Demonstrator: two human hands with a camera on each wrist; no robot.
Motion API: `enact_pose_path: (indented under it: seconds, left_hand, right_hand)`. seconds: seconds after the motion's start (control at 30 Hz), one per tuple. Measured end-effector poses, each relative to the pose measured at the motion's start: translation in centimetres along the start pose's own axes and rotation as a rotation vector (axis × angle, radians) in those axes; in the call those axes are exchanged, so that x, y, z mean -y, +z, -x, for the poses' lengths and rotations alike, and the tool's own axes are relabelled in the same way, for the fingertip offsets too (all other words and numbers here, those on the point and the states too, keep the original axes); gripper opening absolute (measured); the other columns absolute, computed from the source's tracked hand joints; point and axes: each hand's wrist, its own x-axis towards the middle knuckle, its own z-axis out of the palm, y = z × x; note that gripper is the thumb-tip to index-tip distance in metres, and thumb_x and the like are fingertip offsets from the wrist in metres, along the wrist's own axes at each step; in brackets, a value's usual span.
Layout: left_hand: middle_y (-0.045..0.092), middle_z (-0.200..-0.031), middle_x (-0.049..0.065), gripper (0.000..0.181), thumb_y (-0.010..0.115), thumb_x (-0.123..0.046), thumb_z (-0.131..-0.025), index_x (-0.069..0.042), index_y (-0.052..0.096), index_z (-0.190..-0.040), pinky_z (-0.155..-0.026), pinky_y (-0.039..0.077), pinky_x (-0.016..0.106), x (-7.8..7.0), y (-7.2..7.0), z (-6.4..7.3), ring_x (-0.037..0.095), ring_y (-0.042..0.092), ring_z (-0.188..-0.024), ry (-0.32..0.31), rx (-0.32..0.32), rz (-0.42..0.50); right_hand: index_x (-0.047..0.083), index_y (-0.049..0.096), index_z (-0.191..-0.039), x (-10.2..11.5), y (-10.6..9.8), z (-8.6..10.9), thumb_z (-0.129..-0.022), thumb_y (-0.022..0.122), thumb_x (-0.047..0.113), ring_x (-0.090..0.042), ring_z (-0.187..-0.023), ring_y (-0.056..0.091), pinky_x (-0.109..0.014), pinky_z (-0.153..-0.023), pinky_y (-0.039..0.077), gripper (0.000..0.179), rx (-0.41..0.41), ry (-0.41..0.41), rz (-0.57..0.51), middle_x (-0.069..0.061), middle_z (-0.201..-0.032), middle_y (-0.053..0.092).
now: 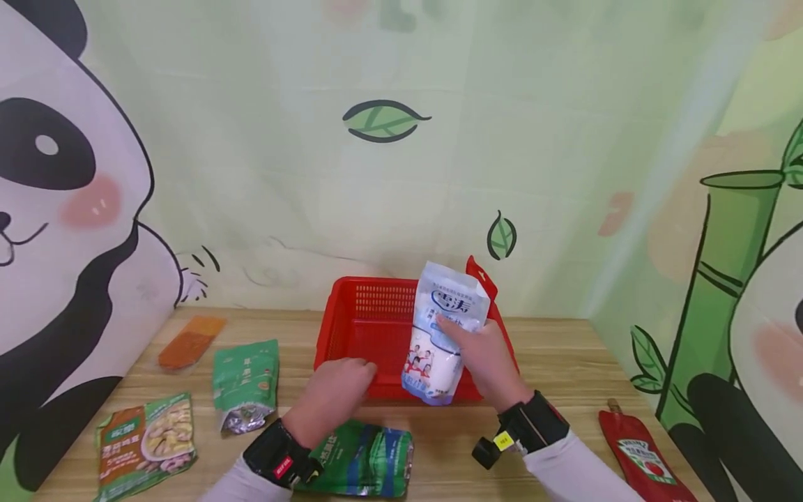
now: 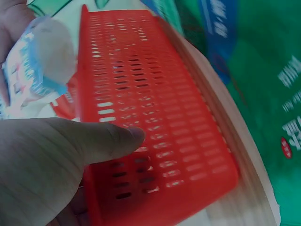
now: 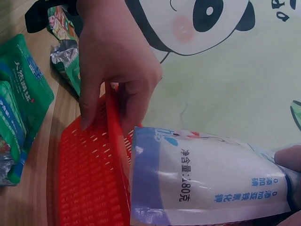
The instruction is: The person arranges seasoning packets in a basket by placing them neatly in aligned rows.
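Note:
With thumb across its front, my right hand [image 1: 492,359] holds up a white and blue pouch [image 1: 439,348] over the right part of a red plastic basket [image 1: 326,324]. In the right wrist view the pouch [image 3: 207,179] hangs beside the basket's wall. My left hand [image 1: 335,394] grips the basket's near left rim, thumb outside and fingers inside, as the right wrist view shows. The left wrist view has the left thumb [image 2: 103,141] pressed on the perforated wall. A red packet corner [image 1: 482,275] sticks up behind the pouch at the basket's back right.
Left on the wooden table lie an orange packet [image 1: 191,341], a green pouch [image 1: 246,376] and a food packet with a bowl picture [image 1: 147,446]. A green and blue packet [image 1: 364,460] lies before the basket. At far right lies a red spouted ketchup pouch [image 1: 646,453].

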Motion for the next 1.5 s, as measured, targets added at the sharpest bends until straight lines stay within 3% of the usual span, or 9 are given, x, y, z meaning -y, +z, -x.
enact_pose_path:
  seconds: [0.23, 0.47, 0.8, 1.0, 1.3, 1.5]
  left_hand:
    - [0.074, -0.085, 0.000, 0.039, 0.092, -0.029, -0.075, -0.013, 0.074, -0.105, -0.079, 0.063, 0.037, 0.4, 1.3, -0.8, 0.015, 0.066, -0.072, 0.014, 0.022, -0.007]
    - [0.074, -0.079, -0.002, 0.033, 0.092, -0.029, -0.075, -0.013, 0.076, -0.100, -0.078, 0.062, 0.033, 0.5, 1.1, -1.3, 0.013, 0.064, -0.067, -0.003, -0.019, -0.004]
    - [0.074, -0.077, -0.001, 0.031, 0.091, -0.028, -0.076, -0.013, 0.077, -0.099, -0.077, 0.062, 0.033, 0.4, 1.2, -1.5, 0.014, 0.064, -0.066, -0.028, -0.016, -0.007]
    - [0.073, -0.074, -0.001, 0.030, 0.091, -0.028, -0.076, -0.012, 0.076, -0.096, -0.075, 0.061, 0.032, 0.3, 1.1, -1.3, 0.013, 0.063, -0.064, -0.042, -0.029, -0.009]
    - [0.072, -0.074, -0.001, 0.028, 0.091, -0.027, -0.076, -0.013, 0.076, -0.094, -0.073, 0.060, 0.032, 0.6, 0.9, -1.2, 0.014, 0.063, -0.064, -0.049, -0.027, -0.019]
    - [0.074, -0.076, -0.001, 0.032, 0.093, -0.027, -0.073, -0.012, 0.076, -0.096, -0.076, 0.062, 0.033, 0.6, 0.7, -1.2, 0.015, 0.066, -0.067, -0.044, -0.025, -0.005]
  right_hand:
    - [0.024, 0.055, -0.140, -0.2, 0.1, -1.2, -0.089, 0.077, 0.046, -0.025, -0.105, 0.074, -0.042, -0.088, 0.061, 0.060, -0.030, 0.041, -0.017, -0.004, -0.130, 0.069]
    - [0.025, 0.052, -0.142, -0.2, 0.4, -2.9, -0.092, 0.074, 0.047, -0.027, -0.112, 0.071, -0.043, -0.090, 0.061, 0.059, -0.052, 0.056, -0.030, -0.003, -0.133, 0.067]
    - [0.021, 0.051, -0.146, 0.3, 1.4, -4.9, -0.098, 0.067, 0.044, -0.029, -0.114, 0.071, -0.046, -0.094, 0.059, 0.056, -0.044, 0.122, -0.027, -0.006, -0.134, 0.067]
    - [0.018, 0.051, -0.146, 0.7, 2.3, -5.9, -0.097, 0.069, 0.042, -0.029, -0.113, 0.070, -0.048, -0.099, 0.056, 0.058, -0.036, 0.164, 0.033, -0.007, -0.133, 0.067]
    - [0.014, 0.057, -0.140, 1.9, 2.7, -7.4, -0.099, 0.067, 0.040, -0.026, -0.097, 0.076, -0.045, -0.090, 0.061, 0.050, 0.025, 0.186, 0.166, -0.009, -0.120, 0.073]
    - [0.011, 0.056, -0.137, 2.8, 2.7, -8.3, -0.098, 0.068, 0.036, -0.028, -0.094, 0.075, -0.048, -0.091, 0.061, 0.047, 0.056, 0.207, 0.270, -0.011, -0.118, 0.073]
